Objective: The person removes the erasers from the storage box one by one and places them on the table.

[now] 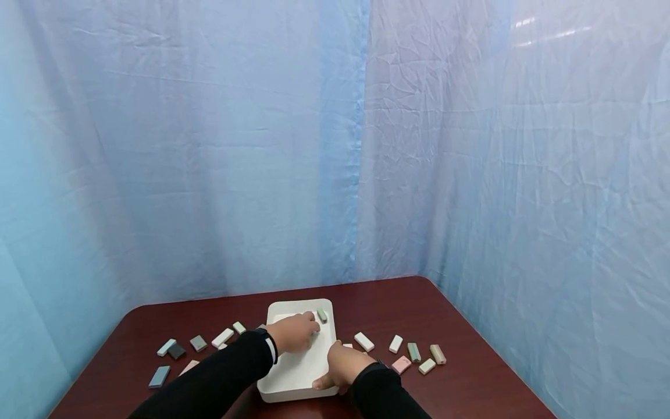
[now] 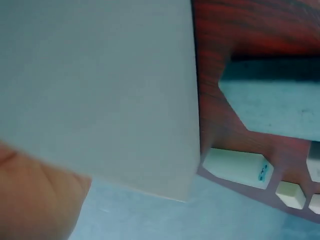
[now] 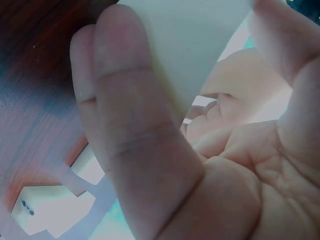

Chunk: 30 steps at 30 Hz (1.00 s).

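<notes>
A white rectangular tray (image 1: pixel 293 378) lies on the table. My right hand (image 1: pixel 348 365) grips its near right edge, thumb over the rim and fingers along the outer wall, as the right wrist view also shows (image 3: pixel 150 135). Inside the tray, my left hand (image 1: pixel 295 333) reaches down with bent fingers; its fingertips are hidden, so whether it holds anything cannot be told. Just beyond those fingers, a small green eraser-like block (image 1: pixel 321 315) lies in the tray. The tray's pale wall (image 2: pixel 100 90) fills much of the left wrist view, beside part of the left hand (image 2: pixel 40 200).
Left of the tray lie several blocks, among them a blue one (image 1: pixel 159 377), a dark one (image 1: pixel 176 351) and a white one (image 1: pixel 222 337). On the right are a pink block (image 1: pixel 401 365), a green block (image 1: pixel 414 352) and several paler ones. Blue curtains surround the dark red table (image 1: pixel 471 372).
</notes>
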Motion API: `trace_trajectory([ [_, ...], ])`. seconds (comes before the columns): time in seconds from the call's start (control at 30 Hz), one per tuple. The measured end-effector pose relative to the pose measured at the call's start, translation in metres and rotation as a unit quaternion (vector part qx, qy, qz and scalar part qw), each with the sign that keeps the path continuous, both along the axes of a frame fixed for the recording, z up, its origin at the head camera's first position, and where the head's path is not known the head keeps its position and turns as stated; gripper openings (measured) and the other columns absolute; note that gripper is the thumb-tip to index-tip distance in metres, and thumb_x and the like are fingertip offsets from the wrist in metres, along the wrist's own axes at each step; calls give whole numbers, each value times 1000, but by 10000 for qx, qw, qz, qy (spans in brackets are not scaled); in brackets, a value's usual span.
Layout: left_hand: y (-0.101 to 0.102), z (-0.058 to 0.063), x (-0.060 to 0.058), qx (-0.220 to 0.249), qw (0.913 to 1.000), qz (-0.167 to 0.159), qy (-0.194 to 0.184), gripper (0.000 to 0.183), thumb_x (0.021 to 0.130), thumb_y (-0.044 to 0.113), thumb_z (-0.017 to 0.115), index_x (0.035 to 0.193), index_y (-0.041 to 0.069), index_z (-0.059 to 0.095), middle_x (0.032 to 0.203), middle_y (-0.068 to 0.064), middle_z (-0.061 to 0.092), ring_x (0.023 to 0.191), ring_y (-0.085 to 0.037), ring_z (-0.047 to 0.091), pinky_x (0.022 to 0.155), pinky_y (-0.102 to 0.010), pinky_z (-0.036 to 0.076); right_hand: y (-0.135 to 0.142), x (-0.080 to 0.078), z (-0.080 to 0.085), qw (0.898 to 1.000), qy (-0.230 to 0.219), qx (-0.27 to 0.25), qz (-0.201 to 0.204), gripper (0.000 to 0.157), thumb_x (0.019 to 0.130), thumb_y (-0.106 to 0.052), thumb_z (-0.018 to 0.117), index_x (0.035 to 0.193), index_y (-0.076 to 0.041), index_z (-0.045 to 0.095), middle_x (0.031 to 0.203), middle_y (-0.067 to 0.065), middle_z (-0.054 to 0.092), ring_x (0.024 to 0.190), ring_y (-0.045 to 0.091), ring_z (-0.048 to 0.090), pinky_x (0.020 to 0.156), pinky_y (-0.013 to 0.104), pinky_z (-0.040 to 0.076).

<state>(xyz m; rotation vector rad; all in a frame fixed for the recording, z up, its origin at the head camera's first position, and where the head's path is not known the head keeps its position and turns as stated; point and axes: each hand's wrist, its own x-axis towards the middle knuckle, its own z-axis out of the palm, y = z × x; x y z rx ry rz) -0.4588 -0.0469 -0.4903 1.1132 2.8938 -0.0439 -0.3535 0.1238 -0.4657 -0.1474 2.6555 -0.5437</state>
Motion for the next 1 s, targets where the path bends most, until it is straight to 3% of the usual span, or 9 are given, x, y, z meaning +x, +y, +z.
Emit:
trace_trajectory([
  [0.1,-2,1,4,-126,9994,47,310,18,103,19,69,120,17,75,117,-7,64,93,-21,65,80,-32,52,-1,1,0,10000,20,-18,16,97,92,-48,80,155,13,39,69,12,67,52,20,59,84,40,56],
  [0.2,-8,1,3,-84,9988,74,467,7,102,18,71,101,17,78,102,-5,64,80,-16,60,73,-30,47,-3,2,2,9998,149,119,32,104,91,-52,80,157,14,35,66,10,68,51,18,59,93,42,57],
  [0.37,-18,3,4,144,9987,-150,469,31,95,14,77,67,20,67,71,4,53,62,-7,42,64,-26,37,-4,4,6,9996,258,76,35,107,90,-52,82,158,15,32,66,9,69,51,18,60,97,46,57],
  [0.63,-29,9,27,301,9995,-99,30,24,88,18,87,70,23,72,80,8,53,67,-4,47,65,-23,44,0,2,11,9997,183,52,121,100,93,-50,79,157,13,37,61,8,67,49,18,57,84,39,57],
  [0.77,-31,11,38,295,9990,-288,172,22,87,18,88,71,23,72,82,8,53,68,-3,46,66,-21,45,3,0,14,9998,187,16,101,94,93,-47,80,153,14,42,63,10,66,51,20,60,76,37,54],
  [1.0,-38,8,42,426,9978,-478,152,17,89,18,85,75,22,76,84,7,55,70,-3,48,67,-21,46,0,-2,10,9999,-45,-17,-112,95,92,-45,82,154,14,40,73,13,68,59,23,66,86,42,54],
])
